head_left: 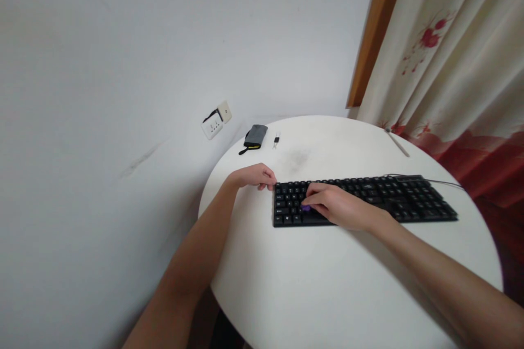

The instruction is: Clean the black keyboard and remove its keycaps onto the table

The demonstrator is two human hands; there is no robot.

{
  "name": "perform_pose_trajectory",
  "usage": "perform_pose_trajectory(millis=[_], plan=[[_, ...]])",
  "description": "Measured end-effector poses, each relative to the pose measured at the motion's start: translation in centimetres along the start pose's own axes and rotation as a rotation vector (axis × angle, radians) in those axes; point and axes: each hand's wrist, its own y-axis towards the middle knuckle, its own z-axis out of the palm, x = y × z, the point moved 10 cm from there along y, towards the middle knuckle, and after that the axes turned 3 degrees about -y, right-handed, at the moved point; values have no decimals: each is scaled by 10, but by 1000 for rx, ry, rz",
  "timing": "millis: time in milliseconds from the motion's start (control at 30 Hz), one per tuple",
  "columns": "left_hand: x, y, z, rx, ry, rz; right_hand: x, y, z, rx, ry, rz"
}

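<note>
A black full-size keyboard [370, 196] lies on the white round table [286, 283]. My left hand [258, 175] is at its upper left corner, with the fingers curled against the edge. Over the left part of the keys, my right hand [333, 204] pinches a small purple thing [305, 208] against the keyboard. Only a bit of this purple thing shows below my fingertips, so its kind is unclear. My right hand and forearm cover some of the middle keys.
At the back left of the table lie a grey pouch [256, 136] and a small black-and-clear item [277, 140]. A thin stick-like tool [398, 143] lies at the back right, near the curtain [450, 65]. A wall socket [212, 125] is on the left. The keyboard's cable [444, 182] trails right.
</note>
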Motion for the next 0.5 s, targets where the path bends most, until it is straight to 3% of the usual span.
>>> perform_pose_trajectory(millis=[133, 367, 500], plan=[[0, 0, 0, -6, 0, -9, -4, -1, 5, 46, -6, -13], [-1, -1, 1, -6, -14, -14, -82, -16, -20, -77, -307, 361], [0, -1, 0, -11, -9, -22, -78, -16, -29, -132, -257, 347]])
